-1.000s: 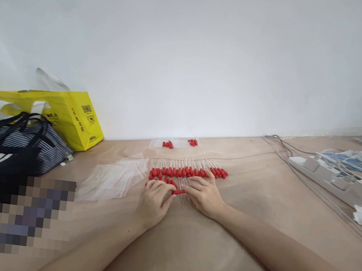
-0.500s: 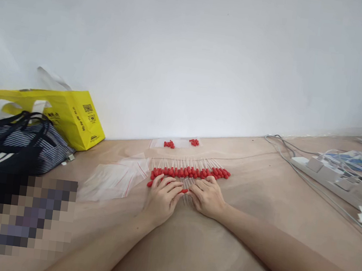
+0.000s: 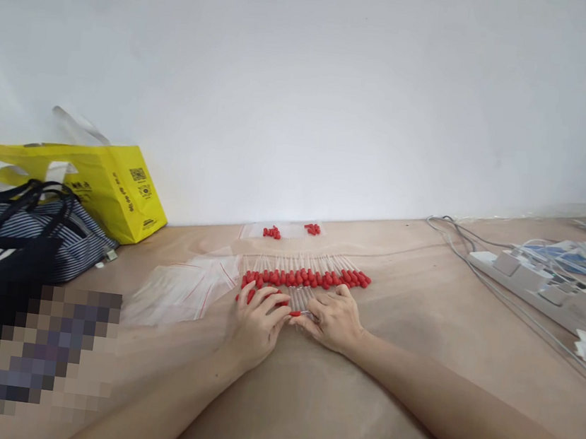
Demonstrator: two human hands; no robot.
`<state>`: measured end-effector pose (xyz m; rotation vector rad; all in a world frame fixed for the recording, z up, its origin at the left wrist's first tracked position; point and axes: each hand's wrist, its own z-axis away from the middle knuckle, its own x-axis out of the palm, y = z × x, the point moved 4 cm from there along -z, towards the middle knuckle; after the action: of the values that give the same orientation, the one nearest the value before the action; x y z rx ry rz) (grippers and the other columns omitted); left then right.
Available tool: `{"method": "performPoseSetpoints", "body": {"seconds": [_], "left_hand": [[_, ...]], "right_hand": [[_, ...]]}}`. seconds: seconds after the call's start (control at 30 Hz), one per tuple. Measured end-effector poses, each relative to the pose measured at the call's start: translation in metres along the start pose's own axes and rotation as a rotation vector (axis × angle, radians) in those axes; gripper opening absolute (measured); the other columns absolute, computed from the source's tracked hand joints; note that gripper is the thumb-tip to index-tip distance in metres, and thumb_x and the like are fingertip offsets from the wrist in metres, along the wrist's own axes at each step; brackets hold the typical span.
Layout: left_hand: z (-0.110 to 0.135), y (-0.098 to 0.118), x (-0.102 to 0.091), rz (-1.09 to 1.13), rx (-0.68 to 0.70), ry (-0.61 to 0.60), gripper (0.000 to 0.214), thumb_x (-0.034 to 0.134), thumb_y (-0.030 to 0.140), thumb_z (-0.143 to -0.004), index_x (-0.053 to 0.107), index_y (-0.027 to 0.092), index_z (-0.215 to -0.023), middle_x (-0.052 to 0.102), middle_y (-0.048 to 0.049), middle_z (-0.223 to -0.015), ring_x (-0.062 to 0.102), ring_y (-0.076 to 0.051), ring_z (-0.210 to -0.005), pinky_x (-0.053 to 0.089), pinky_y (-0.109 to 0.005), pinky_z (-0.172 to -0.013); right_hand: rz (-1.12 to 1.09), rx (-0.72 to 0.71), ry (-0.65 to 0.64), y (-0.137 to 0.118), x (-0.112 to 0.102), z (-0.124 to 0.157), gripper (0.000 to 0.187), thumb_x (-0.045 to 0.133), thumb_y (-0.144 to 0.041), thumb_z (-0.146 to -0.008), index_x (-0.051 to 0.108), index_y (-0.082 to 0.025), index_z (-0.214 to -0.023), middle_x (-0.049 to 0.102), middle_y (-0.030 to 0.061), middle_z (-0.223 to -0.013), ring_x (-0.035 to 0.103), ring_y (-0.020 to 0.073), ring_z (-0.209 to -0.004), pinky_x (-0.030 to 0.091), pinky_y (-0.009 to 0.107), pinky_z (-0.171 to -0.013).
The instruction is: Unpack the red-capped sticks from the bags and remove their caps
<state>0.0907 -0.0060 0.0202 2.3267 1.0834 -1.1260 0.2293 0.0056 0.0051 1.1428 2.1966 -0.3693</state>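
Several droppers, thin clear tubes with red rubber bulbs, lie side by side in a row on the table, bulbs toward me. Just in front of that row, more droppers lie under and between my hands, their clear tubes showing in the gap. My left hand has thumb and fingertips closed at the red bulb of one dropper, which lies crosswise. My right hand pinches the clear tube end of the same dropper from the other side. The fingers hide part of it.
Clear zip bags with red lines lie left of the row. Another bag with red-bulbed droppers lies by the wall. A yellow bag and a dark bag stand left. A power strip with cables is at right.
The crosswise dropper and both hands' fingertips have come slightly nearer to me. More of the clear tubes shows between the hands. The whole view has shifted a little.
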Motion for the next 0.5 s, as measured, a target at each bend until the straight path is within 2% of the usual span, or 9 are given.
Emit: {"method": "performPoseSetpoints", "body": {"seconds": [0.17,0.3,0.37,0.43,0.5], "left_hand": [[0.002,-0.005,-0.002,-0.022,0.026,0.015,0.02,0.043,0.02,-0.081,0.062,0.025,-0.078,0.065,0.0004,-0.094,0.053,-0.021,-0.094,0.024,-0.046,-0.094],[0.008,-0.028,-0.007,-0.086,-0.101,0.04,0.017,0.044,0.023,-0.081,0.061,0.024,-0.079,0.065,-0.0009,-0.093,0.053,-0.021,-0.093,0.027,-0.044,-0.089],[0.011,-0.037,-0.01,-0.099,-0.159,0.043,0.018,0.044,0.027,-0.082,0.062,0.024,-0.083,0.064,-0.0027,-0.089,0.054,-0.021,-0.088,0.032,-0.04,-0.083],[0.012,-0.042,-0.011,-0.097,-0.203,0.031,0.02,0.044,0.03,-0.082,0.061,0.024,-0.089,0.063,-0.004,-0.085,0.054,-0.02,-0.084,0.034,-0.036,-0.077],[0.012,-0.045,-0.011,-0.101,-0.258,0.019,0.02,0.045,0.032,-0.081,0.059,0.023,-0.091,0.063,-0.0043,-0.082,0.054,-0.02,-0.082,0.034,-0.034,-0.075]], "right_hand": [[0.006,0.04,-0.027,0.007,-0.001,0.001,0.054,0.037,-0.059,-0.079,0.051,-0.016,-0.048,0.052,0.0006,-0.046,0.041,0.008,-0.045,0.02,0.029,-0.063],[0.031,0.166,-0.075,0.03,-0.008,0.003,0.054,0.041,-0.061,-0.076,0.049,-0.016,-0.047,0.05,0.0006,-0.046,0.043,0.0099,-0.049,0.023,0.03,-0.065],[0.007,0.193,-0.135,0.038,-0.009,0.004,0.047,0.039,-0.053,-0.081,0.051,-0.016,-0.055,0.051,0.0015,-0.053,0.046,0.0121,-0.055,0.026,0.029,-0.064],[-0.067,0.176,-0.207,0.039,-0.004,0.006,0.033,0.036,-0.035,-0.086,0.056,-0.016,-0.069,0.053,0.0034,-0.066,0.049,0.0138,-0.065,0.03,0.027,-0.064],[-0.135,0.157,-0.257,0.038,0.003,0.008,0.023,0.034,-0.015,-0.084,0.057,-0.015,-0.088,0.053,0.0059,-0.078,0.05,0.0145,-0.073,0.035,0.026,-0.065]]}}
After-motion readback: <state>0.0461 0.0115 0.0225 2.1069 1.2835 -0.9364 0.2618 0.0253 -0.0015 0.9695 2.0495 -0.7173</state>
